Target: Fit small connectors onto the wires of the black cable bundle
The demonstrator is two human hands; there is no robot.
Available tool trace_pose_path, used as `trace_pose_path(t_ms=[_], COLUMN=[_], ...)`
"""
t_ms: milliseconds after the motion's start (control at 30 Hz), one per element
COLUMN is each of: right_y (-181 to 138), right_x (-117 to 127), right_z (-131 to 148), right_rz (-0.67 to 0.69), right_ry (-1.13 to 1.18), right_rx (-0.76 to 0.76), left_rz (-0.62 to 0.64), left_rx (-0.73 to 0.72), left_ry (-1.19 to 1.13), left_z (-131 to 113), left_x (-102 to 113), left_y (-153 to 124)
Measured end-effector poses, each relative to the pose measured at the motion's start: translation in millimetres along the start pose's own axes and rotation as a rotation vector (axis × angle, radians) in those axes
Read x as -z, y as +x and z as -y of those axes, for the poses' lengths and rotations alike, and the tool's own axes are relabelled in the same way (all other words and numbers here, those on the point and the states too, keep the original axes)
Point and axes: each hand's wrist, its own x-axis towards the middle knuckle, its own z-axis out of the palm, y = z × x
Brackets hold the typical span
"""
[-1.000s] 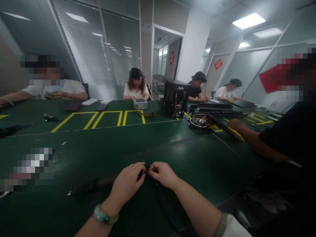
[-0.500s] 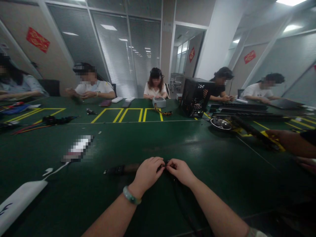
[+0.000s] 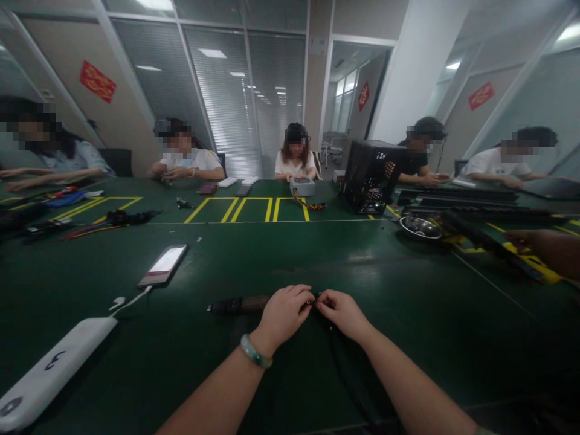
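A dark, rod-shaped tool that looks like an electric screwdriver [image 3: 242, 305] lies sideways on the green table, its metal tip pointing left. Over its rear end rests my left hand [image 3: 286, 314], closed, with thumb and fingertips pinched together. My right hand [image 3: 343, 315] is closed too, its fingertips meeting those of the left at a small dark piece. From beneath the right hand a black cable [image 3: 338, 356] runs down toward the near edge. What the right fingertips pinch looks like the cable's end, though the fingers mostly cover it.
A phone [image 3: 164, 266] is wired to a white power bank [image 3: 67, 368] on the left. Farther off are a black computer case [image 3: 369, 175], a power supply [image 3: 302, 186] and a metal bowl [image 3: 420, 228]. At right, another person's hand [image 3: 544, 244] holds a long black-and-yellow thing. Several people sit opposite.
The whole view has shifted, so things appear farther right. My hands keep their pinch at the same spot. The other person's hand at right remains on the long thing.
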Motion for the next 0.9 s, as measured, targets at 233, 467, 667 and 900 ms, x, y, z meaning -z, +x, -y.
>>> trace_pose_path(t_ms=[233, 467, 667, 900], right_y=[-0.7, 0.9, 1.3, 1.0], right_x=[0.5, -1.2, -2.6, -0.5], right_z=[1.7, -3.5, -6.6, -2.4], right_rz=[0.021, 0.030, 0.022, 0.030], right_ry=[0.034, 0.031, 0.033, 0.030], right_rx=[-0.013, -0.008, 0.011, -0.011], left_rz=[-0.037, -0.015, -0.044, -0.018], left_rx=[0.017, 0.006, 0.037, 0.028], left_ry=[-0.006, -0.011, -0.032, -0.014], left_z=[-0.2, -0.6, -3.7, -3.7], left_x=[-1.9, 0.4, 1.7, 4.0], left_y=[-1.2, -0.4, -1.1, -0.5])
